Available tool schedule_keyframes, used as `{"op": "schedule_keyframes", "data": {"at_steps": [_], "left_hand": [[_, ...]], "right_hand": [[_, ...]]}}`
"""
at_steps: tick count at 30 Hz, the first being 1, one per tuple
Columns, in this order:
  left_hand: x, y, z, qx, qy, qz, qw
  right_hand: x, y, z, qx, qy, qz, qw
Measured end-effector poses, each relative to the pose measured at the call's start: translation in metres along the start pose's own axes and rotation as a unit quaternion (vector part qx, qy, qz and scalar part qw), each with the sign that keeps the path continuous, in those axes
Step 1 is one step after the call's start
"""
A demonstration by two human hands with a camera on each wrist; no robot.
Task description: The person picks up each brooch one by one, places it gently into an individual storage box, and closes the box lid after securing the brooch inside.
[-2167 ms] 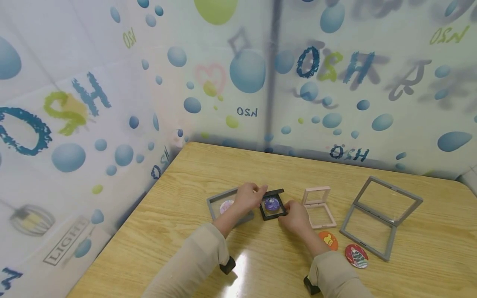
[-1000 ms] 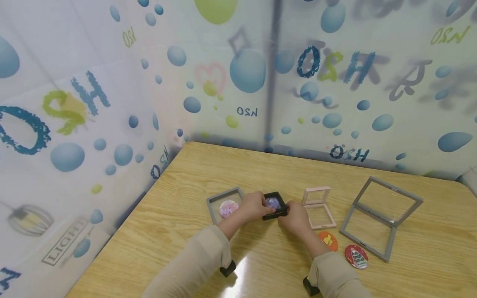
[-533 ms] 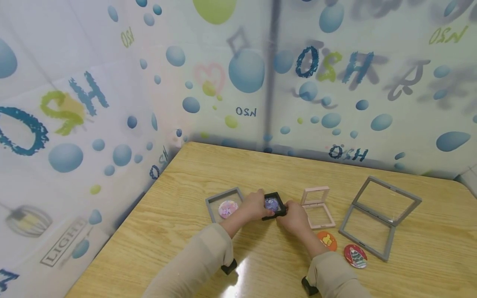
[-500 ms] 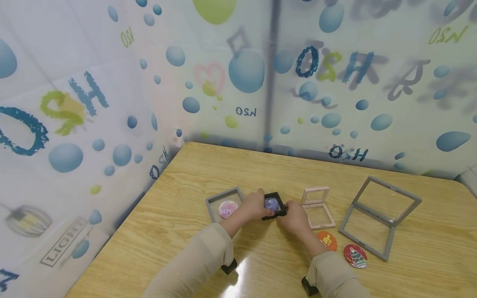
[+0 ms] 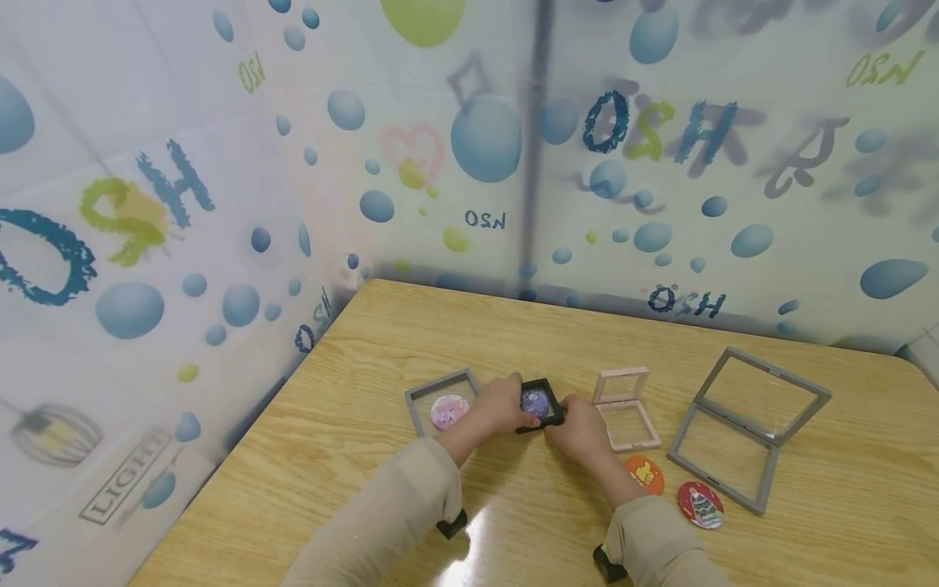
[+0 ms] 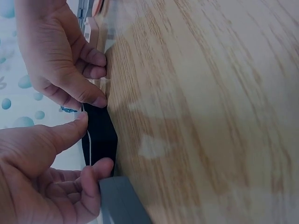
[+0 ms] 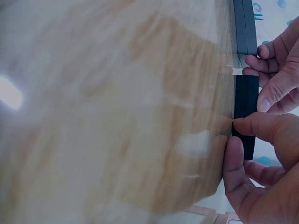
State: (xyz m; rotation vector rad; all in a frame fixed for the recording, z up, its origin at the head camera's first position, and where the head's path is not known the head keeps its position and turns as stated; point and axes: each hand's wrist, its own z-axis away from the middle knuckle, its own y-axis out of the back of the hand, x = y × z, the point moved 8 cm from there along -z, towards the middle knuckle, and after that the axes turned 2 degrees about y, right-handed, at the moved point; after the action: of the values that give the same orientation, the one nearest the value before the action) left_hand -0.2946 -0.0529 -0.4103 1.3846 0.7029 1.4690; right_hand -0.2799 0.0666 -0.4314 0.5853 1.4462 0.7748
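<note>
Left hand (image 5: 502,405): pinches the left side of the black case (image 6: 102,135) with thumb and curled fingers; probably braces against pressure from opposite.
Right hand (image 5: 579,428): grips the right side, near the front corner, with fingers drawn in close; likely keeps so small a piece from sliding or turning.
Black case: sits between both hands, slightly askew; looks closed or nearly so, though too covered by fingers to tell for certain. On the table (image 5: 345,408) or just off it, cannot tell.
Purple badge (image 5: 535,402): lies inside the black case, face up, framed by the dark rim; presumably set there for display.
Grey tray (image 5: 438,381): lies flat just left of the left hand, partly hidden beneath it.
Pink badge (image 5: 449,412): rests within the grey tray, face up, kept in by the raised walls.
Pink case (image 5: 638,446): stands hinged open just beyond the right hand, perhaps to leave the lower half reachable.
Big case (image 5: 769,479): stands open likewise, farther right, probably apart to spare elbow room.
Orange badge (image 5: 645,475): lies loose in front of the pink case, beside the right forearm.
Tree badge (image 5: 700,505): lies loose near the big case, face up, perhaps for easy telling apart.
</note>
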Motion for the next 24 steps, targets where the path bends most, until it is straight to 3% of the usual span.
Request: {"op": "schedule_keyframes", "data": {"at_steps": [24], "left_hand": [[0.0003,0.0002,0.0052,0.006,-0.001,0.01,0.9999]], "right_hand": [[-0.0011,0.0008,0.0024,0.006,0.008,-0.009,1.0]]}}
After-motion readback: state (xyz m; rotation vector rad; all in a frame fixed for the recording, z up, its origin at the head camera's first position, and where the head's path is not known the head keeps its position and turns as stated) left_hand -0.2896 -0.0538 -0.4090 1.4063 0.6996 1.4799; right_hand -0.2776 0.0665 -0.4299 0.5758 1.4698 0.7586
